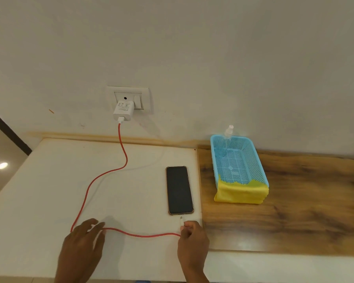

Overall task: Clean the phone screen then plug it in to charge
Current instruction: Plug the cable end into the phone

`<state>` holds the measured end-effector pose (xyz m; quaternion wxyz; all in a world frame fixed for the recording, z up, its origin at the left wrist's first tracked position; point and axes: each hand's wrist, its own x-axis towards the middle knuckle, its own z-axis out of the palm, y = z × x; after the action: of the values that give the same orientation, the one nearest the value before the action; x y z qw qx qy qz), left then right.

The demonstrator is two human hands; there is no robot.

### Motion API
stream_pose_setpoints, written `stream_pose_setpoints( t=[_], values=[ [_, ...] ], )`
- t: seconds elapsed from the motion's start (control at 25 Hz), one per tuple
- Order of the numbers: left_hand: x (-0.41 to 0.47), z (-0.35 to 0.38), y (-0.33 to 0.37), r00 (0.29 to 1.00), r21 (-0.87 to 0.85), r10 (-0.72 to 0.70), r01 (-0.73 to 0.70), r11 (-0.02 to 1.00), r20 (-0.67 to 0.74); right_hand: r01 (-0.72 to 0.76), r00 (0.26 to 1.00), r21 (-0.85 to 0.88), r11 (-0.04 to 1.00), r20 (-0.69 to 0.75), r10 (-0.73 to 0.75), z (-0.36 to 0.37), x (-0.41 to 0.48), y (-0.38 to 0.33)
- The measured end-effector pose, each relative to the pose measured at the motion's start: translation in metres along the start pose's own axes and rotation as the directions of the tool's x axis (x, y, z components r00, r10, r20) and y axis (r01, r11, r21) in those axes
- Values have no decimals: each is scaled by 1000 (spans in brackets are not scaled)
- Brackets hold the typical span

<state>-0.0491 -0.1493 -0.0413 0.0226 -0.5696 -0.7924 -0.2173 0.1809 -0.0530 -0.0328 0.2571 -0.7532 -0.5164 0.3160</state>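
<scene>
A black phone (179, 190) lies face up on the white table (49, 180), its screen dark. A red charging cable (102, 176) runs from a white adapter (123, 111) in the wall socket down across the table. My right hand (192, 242) pinches the cable's white plug end (181, 221), which points at the phone's near edge, a short gap away. My left hand (84, 246) rests on the cable further left, fingers loosely over it. A yellow cloth (241, 192) hangs over the near end of a blue basket (238, 160), which holds a small spray bottle (227, 137).
The basket stands on a brown wooden surface (294, 211) to the right of the white table. The wall with the socket plate (129, 99) and its switch rises behind. The table's near edge runs below my hands.
</scene>
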Motion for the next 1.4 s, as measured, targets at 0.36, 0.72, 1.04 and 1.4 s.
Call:
stream_pose_setpoints(
  t=[0.36, 0.72, 1.04, 1.4],
  values=[
    [-23, 20, 4, 989, -278, -16, 56, 959, 145, 170, 984, -3, 985, -42, -170, 6, -10, 6],
    [-26, 31, -17, 977, -133, 157, -177, 975, -144, 484, 868, -141, 863, -49, -495, 9, -20, 2],
    [-10, 14, 27, 988, -175, -152, 154, 972, 21, 187, 982, -137, 973, -7, -190, -7, 0, -7],
    [-10, 11, 35, 930, -264, -319, 359, 895, 181, -104, 864, 522, 847, 469, -183, -134, 12, -27]
  ],
)
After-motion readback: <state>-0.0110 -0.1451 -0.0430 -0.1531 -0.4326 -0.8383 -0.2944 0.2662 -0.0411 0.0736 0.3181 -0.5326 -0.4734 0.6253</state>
